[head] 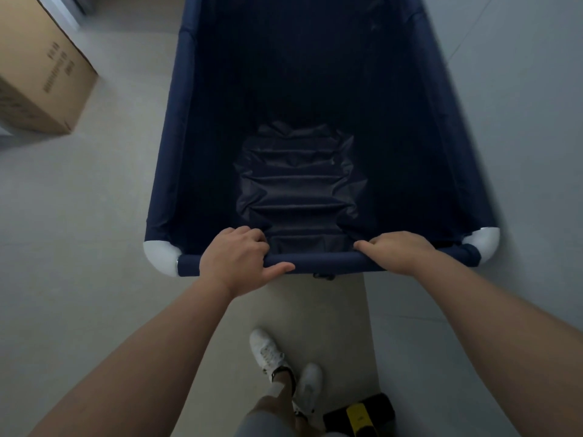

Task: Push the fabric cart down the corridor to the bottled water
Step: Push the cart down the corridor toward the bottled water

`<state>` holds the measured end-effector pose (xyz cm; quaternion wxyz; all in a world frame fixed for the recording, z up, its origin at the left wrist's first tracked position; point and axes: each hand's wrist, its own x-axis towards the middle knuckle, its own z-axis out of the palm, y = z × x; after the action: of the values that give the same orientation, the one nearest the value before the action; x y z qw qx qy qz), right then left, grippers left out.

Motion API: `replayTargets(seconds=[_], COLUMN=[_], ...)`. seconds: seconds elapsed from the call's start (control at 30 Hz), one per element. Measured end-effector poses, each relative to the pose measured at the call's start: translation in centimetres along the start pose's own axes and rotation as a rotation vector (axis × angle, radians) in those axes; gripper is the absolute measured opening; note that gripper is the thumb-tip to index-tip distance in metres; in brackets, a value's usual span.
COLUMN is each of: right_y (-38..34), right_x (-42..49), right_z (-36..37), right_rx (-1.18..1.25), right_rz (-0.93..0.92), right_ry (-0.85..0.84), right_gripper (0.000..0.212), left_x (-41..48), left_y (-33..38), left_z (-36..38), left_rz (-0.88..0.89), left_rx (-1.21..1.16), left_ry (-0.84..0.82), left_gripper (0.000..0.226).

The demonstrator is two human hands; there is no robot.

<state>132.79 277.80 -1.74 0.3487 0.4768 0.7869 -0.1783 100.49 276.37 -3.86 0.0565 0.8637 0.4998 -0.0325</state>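
Head view: I look down into the navy fabric cart (303,99), which stands on the pale floor (94,216) right ahead of me.
Left hand (235,258): wrapped around the cart's near padded rail (328,258).
Right hand (399,252): gripping the same rail, well apart from the left.
Cart inside: only creased lining.
Cardboard box (41,74): on the floor, far left.
White shoes (268,351): behind the cart.

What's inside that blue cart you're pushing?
Nothing shows in the cart but its own wrinkled dark lining. The far end is too dark to tell. Both hands, left and right, grip the near rail.
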Motion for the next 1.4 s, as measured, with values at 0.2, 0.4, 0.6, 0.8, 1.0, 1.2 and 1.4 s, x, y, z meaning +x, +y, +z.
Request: replayTargets(seconds=[0.2,0.4,0.6,0.8,1.0,1.2,1.4], right_y=[-0.6,-1.2,-2.1,-2.5,-3.6,-4.5,-4.7], right_x=[0.8,0.7,0.4,0.1,0.9,0.7,0.3], right_z=[-0.4,-1.2,-1.3,-1.6,-1.9,-0.6,-0.3], right_rx=[0.175,0.346,0.429,0.262,0.34,0.54,0.581], right_rz=[0.094,0.198,0.278,0.161,0.189,0.279,0.336], right_ry=[-0.009,-0.051,-0.093,-0.105,-0.16,-0.035,-0.053], right_gripper=[0.03,0.042,0.047,0.033,0.051,0.054,0.049], left_x=[0.2,0.1,-0.6,-0.7,-1.2,-2.1,-2.7], left_y=[-1.1,-1.4,-1.6,-2.0,-3.4,-3.7,-3.3], left_z=[-0.1,-0.6,-0.5,-0.7,-0.5,-0.1,-0.2], left_rz=[0.003,0.0,0.004,0.013,0.023,0.046,0.054], left_rx=[-0.018,-0.039,-0.054,-0.058,-0.062,-0.061,-0.067], left_ry=[-0.052,-0.066,-0.053,-0.047,-0.062,-0.031,-0.036], left_gripper=[0.09,0.09,0.088,0.088,0.086,0.082,0.078])
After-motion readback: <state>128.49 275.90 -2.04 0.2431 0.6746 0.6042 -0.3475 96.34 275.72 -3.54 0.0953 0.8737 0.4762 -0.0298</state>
